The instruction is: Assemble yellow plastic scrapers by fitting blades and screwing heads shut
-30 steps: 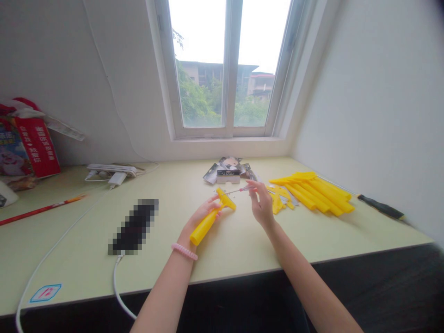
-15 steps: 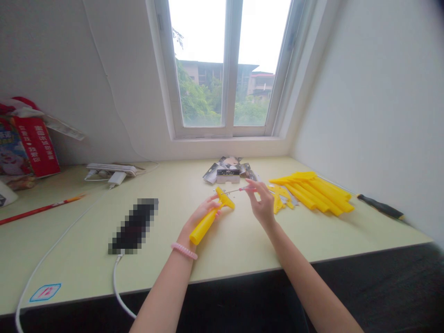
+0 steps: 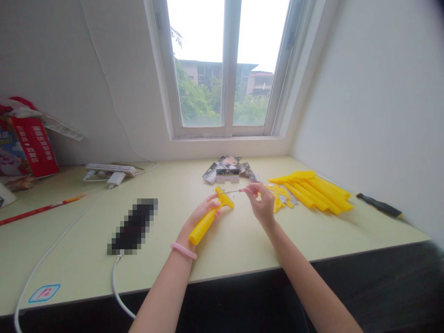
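Note:
My left hand (image 3: 201, 212) is wrapped round a yellow plastic scraper handle (image 3: 204, 224), its wide T-shaped head pointing away from me. In my right hand (image 3: 261, 201), the fingers pinch a thin screwdriver (image 3: 236, 191) with a reddish handle. Its metal shaft points left, the tip at the head of the yellow handle; whether it sits in a screw is too small to tell. A few tiny metal screws (image 3: 233, 196) lie on the table just behind the head. Right of my right hand are flat yellow pieces (image 3: 283, 194) and several yellow handles (image 3: 312, 192) in a pile.
Black-and-white packets (image 3: 227, 175) lie by the window. A long tool with a black handle (image 3: 379, 206) rests along the right wall. On the left are a blurred-out dark phone-like object (image 3: 133, 226) with a white cable, a power strip (image 3: 111, 169), a red stick (image 3: 38, 211) and a red box (image 3: 34, 145).
My right fingers have shifted and curled more around the screwdriver handle, covering more of it. My left hand and the yellow handle stay nearly in place.

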`<state>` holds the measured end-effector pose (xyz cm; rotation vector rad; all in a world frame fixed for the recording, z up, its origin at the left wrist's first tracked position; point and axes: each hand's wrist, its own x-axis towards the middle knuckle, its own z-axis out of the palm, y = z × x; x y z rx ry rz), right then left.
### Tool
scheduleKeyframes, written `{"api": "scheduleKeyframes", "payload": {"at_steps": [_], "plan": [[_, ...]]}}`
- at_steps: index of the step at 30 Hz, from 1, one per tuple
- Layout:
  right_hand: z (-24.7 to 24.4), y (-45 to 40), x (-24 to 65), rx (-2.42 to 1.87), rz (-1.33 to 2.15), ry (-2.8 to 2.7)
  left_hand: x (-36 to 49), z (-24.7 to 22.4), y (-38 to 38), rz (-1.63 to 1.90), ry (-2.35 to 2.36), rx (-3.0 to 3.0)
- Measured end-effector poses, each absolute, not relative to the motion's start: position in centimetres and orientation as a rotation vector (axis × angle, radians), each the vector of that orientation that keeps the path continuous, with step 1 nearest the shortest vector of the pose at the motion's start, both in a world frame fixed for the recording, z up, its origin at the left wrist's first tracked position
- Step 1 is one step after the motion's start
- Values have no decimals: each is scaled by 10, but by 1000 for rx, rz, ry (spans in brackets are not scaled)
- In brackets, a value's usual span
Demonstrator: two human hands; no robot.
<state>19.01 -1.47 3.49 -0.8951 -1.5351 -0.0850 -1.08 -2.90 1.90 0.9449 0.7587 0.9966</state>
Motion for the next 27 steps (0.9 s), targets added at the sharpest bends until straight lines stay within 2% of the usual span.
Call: {"api": "scheduleKeyframes", "payload": {"at_steps": [10, 19, 27], "plan": [[29, -11, 193, -990, -115, -1682, -10, 22, -30, 996, 795, 932], [34, -12, 191, -832, 2, -1681, -9, 23, -29, 1011, 790, 886], [34, -14, 191, -879, -75, -1627, -9, 24, -31, 996, 814, 920]]}}
